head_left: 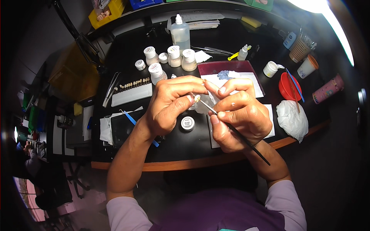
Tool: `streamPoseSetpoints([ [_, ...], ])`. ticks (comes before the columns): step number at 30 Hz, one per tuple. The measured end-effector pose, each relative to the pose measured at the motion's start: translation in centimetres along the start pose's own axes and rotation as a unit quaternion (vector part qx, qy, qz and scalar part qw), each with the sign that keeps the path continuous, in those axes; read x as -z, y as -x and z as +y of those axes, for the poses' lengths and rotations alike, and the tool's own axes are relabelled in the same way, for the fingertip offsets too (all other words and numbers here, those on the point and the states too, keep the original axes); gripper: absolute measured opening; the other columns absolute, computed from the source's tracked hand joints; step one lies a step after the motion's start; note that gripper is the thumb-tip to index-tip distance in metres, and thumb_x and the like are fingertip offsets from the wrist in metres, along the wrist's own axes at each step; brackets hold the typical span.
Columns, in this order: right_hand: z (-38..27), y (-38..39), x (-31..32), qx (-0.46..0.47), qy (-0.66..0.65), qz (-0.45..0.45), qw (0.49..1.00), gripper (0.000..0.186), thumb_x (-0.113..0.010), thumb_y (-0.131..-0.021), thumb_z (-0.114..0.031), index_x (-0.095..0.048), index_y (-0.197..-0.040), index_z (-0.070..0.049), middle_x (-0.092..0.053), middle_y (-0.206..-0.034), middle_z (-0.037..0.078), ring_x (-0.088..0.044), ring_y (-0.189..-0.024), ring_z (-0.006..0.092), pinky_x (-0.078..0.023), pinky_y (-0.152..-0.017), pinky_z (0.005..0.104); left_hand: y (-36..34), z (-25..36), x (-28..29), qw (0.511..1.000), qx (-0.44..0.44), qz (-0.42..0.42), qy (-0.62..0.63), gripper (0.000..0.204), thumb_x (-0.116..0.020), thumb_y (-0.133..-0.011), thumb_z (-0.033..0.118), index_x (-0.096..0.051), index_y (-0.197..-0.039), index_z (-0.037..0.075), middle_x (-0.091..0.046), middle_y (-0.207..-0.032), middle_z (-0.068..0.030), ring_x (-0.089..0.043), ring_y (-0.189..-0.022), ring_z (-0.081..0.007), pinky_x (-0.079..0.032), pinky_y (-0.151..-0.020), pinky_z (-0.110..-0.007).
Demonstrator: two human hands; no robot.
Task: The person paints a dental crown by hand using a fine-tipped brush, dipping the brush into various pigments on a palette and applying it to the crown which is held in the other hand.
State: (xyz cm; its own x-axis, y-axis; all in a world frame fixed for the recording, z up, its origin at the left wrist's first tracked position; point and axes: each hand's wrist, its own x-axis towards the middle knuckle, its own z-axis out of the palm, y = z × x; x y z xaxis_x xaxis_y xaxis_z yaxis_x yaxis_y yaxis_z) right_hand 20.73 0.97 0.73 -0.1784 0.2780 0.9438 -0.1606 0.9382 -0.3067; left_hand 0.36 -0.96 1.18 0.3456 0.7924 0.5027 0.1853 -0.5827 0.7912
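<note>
Left hand (169,102), one: thumb and forefinger pinched closed on a small pale piece (197,98); the piece held up above the table, in front of the person; right hand (244,119), one: fingers closed around a slim dark-handled brush (246,141), its handle slanting down to the right; brush tip at the piece, exact contact too small to tell; below the hands, one lidded round jar (187,123), upright on the black table (175,145); to the left, one white tray (132,95) with a row of tooth-shaped samples (133,84), tweezers (111,89) beside it; beyond, several lidded powder jars (189,60) before a clear squeeze bottle (180,35); to the right, one red bowl (285,87); nearer the edge, one crumpled white bundle (291,121).
</note>
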Motion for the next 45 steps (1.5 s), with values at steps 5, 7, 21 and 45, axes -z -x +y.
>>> streamPoseSetpoints([
  [5,0.00,0.08,0.00,-0.004,-0.004,0.002,1.000,0.026,-0.077,-0.065,0.010,-0.063,-0.082,-0.004,-0.069,-0.078,0.007,-0.066,-0.088,0.0275,-0.052,-0.082,0.0389,0.08,-0.40,-0.03,0.999,-0.038,0.009,0.016,0.039,-0.052,-0.082,0.011,-0.072,-0.108,-0.011,-0.071,-0.116,-0.0261,-0.070,-0.109,-0.0336,-0.053,-0.095,-0.038],
  [7,-0.04,0.06,0.03,-0.006,-0.002,0.002,1.000,0.026,-0.076,-0.065,0.010,-0.063,-0.082,-0.004,-0.069,-0.078,0.007,-0.066,-0.088,0.0275,-0.052,-0.082,0.0388,0.07,-0.43,-0.05,0.999,-0.037,0.010,0.015,0.039,-0.052,-0.082,0.011,-0.072,-0.108,-0.011,-0.071,-0.116,-0.0262,-0.070,-0.109,-0.0335,-0.053,-0.095,-0.038],
  [21,-0.38,0.15,0.81,-0.020,0.005,-0.060,0.998,0.027,-0.070,-0.076,0.012,-0.059,-0.094,-0.005,-0.070,-0.084,0.010,-0.058,-0.099,0.0264,-0.057,-0.094,0.0450,0.08,-0.29,0.06,0.999,-0.032,0.005,0.017,0.038,-0.053,-0.082,0.009,-0.072,-0.108,-0.011,-0.071,-0.116,-0.0262,-0.070,-0.107,-0.0334,-0.053,-0.094,-0.037],
  [45,-0.44,-0.10,0.13,-0.016,-0.004,-0.009,1.000,0.026,-0.075,-0.065,0.010,-0.064,-0.082,-0.004,-0.069,-0.077,0.006,-0.066,-0.088,0.0273,-0.052,-0.083,0.0392,0.14,-0.18,0.03,1.000,0.008,-0.002,0.006,0.047,-0.052,-0.084,0.023,-0.071,-0.109,-0.012,-0.071,-0.115,-0.0262,-0.068,-0.112,-0.0348,-0.050,-0.102,-0.041],
])
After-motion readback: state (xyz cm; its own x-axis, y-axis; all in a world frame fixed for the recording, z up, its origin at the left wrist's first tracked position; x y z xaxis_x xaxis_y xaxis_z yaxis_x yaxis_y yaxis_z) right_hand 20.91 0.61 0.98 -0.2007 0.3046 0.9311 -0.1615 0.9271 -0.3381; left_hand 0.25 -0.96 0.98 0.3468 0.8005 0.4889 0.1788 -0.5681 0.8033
